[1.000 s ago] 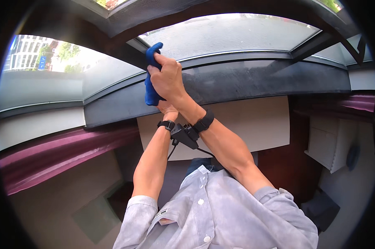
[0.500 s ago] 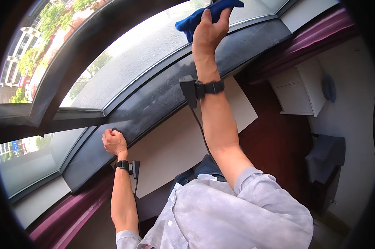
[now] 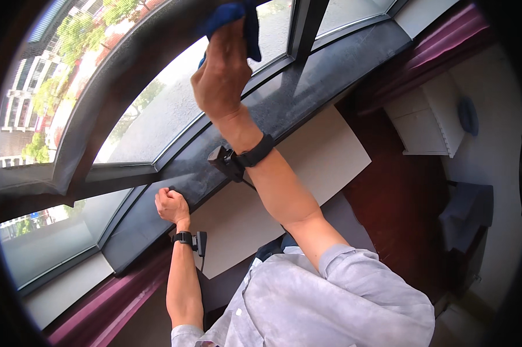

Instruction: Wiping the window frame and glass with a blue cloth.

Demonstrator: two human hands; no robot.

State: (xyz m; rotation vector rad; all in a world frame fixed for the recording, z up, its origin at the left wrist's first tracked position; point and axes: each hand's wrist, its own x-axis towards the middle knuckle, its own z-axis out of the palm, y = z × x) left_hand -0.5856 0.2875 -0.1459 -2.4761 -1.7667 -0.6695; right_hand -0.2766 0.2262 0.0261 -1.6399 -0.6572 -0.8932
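My right hand (image 3: 223,81) is raised in front of the window, its fingers closed on a blue cloth (image 3: 252,34). Folds of the cloth stick out past the fingers on both sides. Behind it are the dark curved window frame (image 3: 108,75) and the window glass (image 3: 165,110); whether the cloth touches either cannot be told. Lower down at the left, my left hand (image 3: 172,206) is curled into a fist at the dark window sill (image 3: 194,170). What that fist holds, if anything, is hidden. Each wrist wears a black strap with a small device.
A pale board or tabletop (image 3: 324,153) lies below the sill. Purple curtains (image 3: 446,46) hang at both window ends. To the right stand a white cabinet (image 3: 417,127) and a dark chair (image 3: 466,208) on a reddish-brown floor (image 3: 388,220).
My right hand has swung left with the blue cloth, away from the right part of the window, and its back now shows. My left fist stays at the sill; the view has shifted slightly.
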